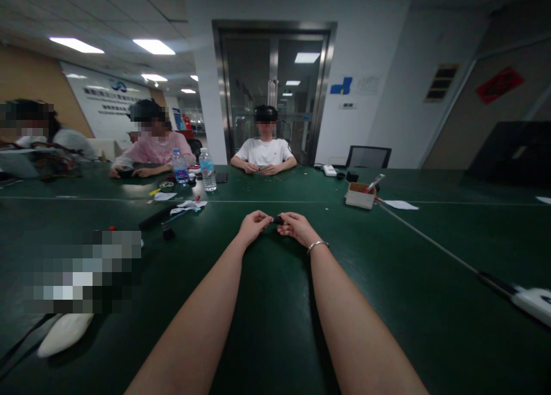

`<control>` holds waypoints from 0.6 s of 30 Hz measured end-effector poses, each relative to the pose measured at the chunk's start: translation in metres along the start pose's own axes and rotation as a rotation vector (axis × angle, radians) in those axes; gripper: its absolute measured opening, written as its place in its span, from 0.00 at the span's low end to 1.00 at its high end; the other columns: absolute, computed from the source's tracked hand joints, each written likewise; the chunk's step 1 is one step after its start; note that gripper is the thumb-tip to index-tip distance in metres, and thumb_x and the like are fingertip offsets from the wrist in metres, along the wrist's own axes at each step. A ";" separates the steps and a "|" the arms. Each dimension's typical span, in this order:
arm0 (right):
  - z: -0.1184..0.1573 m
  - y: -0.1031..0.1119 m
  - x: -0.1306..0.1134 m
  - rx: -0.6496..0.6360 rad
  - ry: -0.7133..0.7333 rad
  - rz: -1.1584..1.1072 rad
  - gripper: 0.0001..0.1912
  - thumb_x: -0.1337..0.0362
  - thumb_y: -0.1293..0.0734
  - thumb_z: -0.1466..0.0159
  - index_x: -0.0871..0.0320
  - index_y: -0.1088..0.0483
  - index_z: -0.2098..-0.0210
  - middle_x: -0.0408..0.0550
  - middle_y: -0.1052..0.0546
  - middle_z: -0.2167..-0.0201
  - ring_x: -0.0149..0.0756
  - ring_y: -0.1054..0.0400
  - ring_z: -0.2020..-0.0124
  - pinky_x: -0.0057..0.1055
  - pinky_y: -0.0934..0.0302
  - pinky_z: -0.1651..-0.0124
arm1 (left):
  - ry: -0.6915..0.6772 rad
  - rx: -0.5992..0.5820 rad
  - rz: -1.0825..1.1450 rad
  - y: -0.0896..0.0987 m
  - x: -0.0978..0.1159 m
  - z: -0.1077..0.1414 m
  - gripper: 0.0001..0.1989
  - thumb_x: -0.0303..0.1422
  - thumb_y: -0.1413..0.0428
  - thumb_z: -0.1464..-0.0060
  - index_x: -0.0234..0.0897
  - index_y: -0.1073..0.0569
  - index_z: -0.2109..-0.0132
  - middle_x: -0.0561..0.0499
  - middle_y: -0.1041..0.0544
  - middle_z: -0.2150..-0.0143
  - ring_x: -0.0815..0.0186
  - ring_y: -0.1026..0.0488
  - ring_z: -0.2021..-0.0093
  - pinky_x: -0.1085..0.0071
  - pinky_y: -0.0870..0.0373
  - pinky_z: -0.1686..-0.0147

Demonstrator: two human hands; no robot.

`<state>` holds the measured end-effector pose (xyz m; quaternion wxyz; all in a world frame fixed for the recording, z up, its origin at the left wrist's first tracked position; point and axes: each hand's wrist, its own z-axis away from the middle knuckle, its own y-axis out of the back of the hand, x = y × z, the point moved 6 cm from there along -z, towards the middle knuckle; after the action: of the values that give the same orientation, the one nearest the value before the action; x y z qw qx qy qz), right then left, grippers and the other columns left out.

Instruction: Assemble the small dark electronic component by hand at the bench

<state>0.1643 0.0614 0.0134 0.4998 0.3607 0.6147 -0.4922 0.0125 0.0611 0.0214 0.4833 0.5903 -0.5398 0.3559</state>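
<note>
Both arms reach forward over the dark green table (275, 303), and the hands meet near its middle. Between them is a small, short black piece (277, 220), too small to name, with a paler bit at its left end. My left hand (255, 225) pinches that left end between thumb and fingertips. On the other side, my right hand (298, 228) grips the right end, its fingers curled and covering part of it. A silver bracelet (317, 246) circles the right wrist.
Water bottles (208, 171) and papers (187, 206) lie ahead to the left. A small cardboard box (360, 196) holding a pen-like item stands ahead right, near a cable (426, 237) and a white power strip (534, 303). Across the table sits a person (264, 154); others sit left.
</note>
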 end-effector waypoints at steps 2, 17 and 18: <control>0.001 0.000 0.000 0.001 -0.006 0.004 0.08 0.64 0.35 0.38 0.64 0.34 0.65 0.47 0.26 0.82 0.30 0.28 0.80 0.22 0.32 0.76 | -0.023 -0.014 0.016 0.000 0.001 0.000 0.17 0.44 0.40 0.59 0.34 0.29 0.68 0.50 0.26 0.72 0.69 0.32 0.73 0.75 0.39 0.76; -0.002 0.000 0.001 0.006 -0.004 0.027 0.08 0.63 0.36 0.38 0.63 0.36 0.67 0.47 0.27 0.83 0.30 0.28 0.81 0.22 0.33 0.77 | -0.104 -0.031 0.142 0.001 -0.001 -0.005 0.15 0.31 0.36 0.65 0.34 0.28 0.66 0.49 0.24 0.65 0.66 0.28 0.65 0.66 0.33 0.59; -0.002 0.000 0.001 0.006 -0.002 0.025 0.08 0.63 0.36 0.38 0.63 0.36 0.67 0.47 0.27 0.83 0.30 0.28 0.81 0.22 0.32 0.77 | -0.104 -0.028 0.136 0.001 0.000 -0.005 0.15 0.32 0.36 0.65 0.34 0.28 0.66 0.49 0.24 0.65 0.66 0.28 0.65 0.67 0.33 0.60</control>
<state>0.1638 0.0630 0.0121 0.5055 0.3694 0.6080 -0.4882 0.0123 0.0659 0.0225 0.4376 0.5632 -0.6077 0.3491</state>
